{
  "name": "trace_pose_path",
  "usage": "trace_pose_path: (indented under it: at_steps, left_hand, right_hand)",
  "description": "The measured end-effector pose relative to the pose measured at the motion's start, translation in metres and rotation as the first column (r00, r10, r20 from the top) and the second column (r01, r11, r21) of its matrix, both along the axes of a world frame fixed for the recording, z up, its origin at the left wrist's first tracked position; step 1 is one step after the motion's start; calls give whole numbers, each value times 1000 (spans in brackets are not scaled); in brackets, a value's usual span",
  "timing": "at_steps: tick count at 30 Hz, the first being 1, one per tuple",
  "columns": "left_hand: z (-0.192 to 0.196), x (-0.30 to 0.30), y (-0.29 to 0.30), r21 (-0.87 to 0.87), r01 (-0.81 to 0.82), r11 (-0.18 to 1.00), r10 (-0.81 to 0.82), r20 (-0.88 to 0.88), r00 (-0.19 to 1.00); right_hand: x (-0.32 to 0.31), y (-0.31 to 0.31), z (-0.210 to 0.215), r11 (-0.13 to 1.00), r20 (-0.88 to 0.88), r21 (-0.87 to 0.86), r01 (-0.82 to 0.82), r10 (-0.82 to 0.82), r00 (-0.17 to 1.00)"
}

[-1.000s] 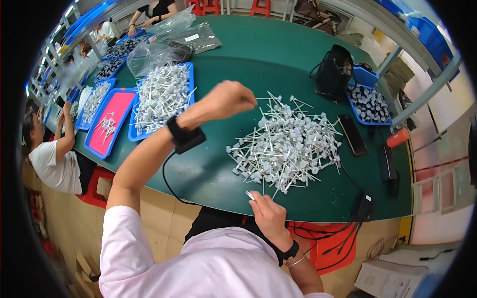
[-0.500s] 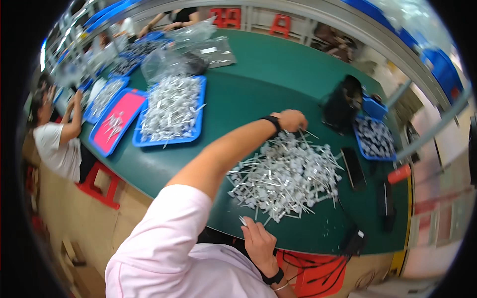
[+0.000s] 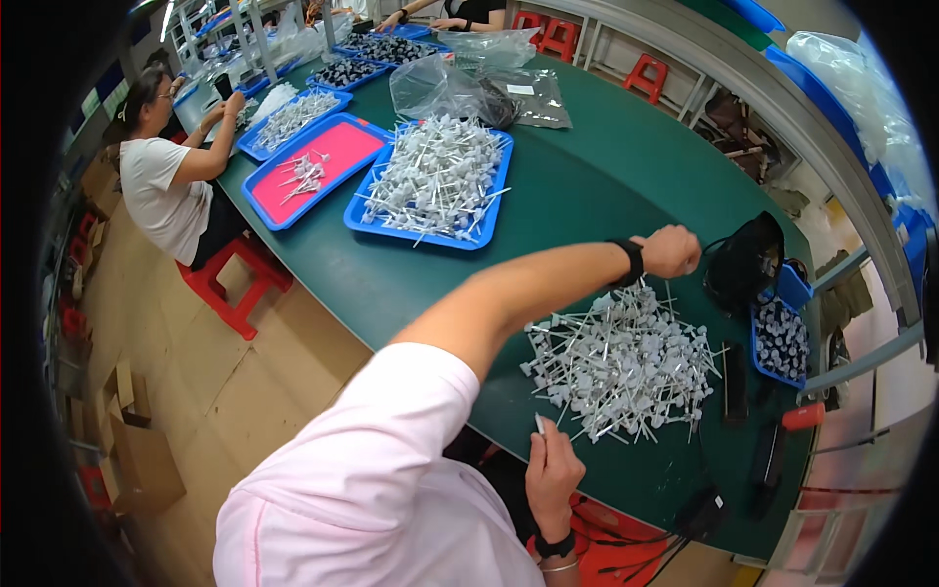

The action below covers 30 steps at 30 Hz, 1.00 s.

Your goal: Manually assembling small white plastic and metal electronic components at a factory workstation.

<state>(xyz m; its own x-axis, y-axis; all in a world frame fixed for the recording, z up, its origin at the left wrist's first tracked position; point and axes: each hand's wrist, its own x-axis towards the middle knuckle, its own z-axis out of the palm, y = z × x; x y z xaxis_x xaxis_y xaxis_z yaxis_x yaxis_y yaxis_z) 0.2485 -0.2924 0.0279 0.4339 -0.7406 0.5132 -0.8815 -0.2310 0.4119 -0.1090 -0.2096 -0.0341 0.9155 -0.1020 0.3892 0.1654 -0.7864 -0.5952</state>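
A loose heap of white plastic sticks with small square heads lies on the green table in front of me. My left arm stretches across above the heap, a black watch on its wrist. My left hand is a closed fist past the heap's far edge, next to a black bag; nothing shows in it. My right hand is at the table's near edge, pinching one white stick that points upward.
A small blue bin of grey parts stands right of the bag. A blue tray piled with white sticks, a blue tray with a pink inside and clear bags lie to the left. A seated person works there.
My left hand has swung from above the heap's left side to the far right by the black bag. My view has turned left and closer. My right hand stays at the near edge.
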Motion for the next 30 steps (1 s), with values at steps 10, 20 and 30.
trace_pose_path:
  at_steps: [10, 20, 30]
  left_hand:
    - [140, -168, 237, -222, 295, 930, -344, -231, 910]
    - [23, -267, 323, -284, -280, 917, -234, -952, 200]
    - [-16, -252, 290, -283, -380, 881, -224, -956, 191]
  right_hand:
    - [0, -3, 1, 989, 61, 140, 48, -57, 997]
    - [9, 7, 62, 824, -161, 564, 47, 54, 986]
    - [19, 14, 57, 929, -228, 368, 37, 52, 972]
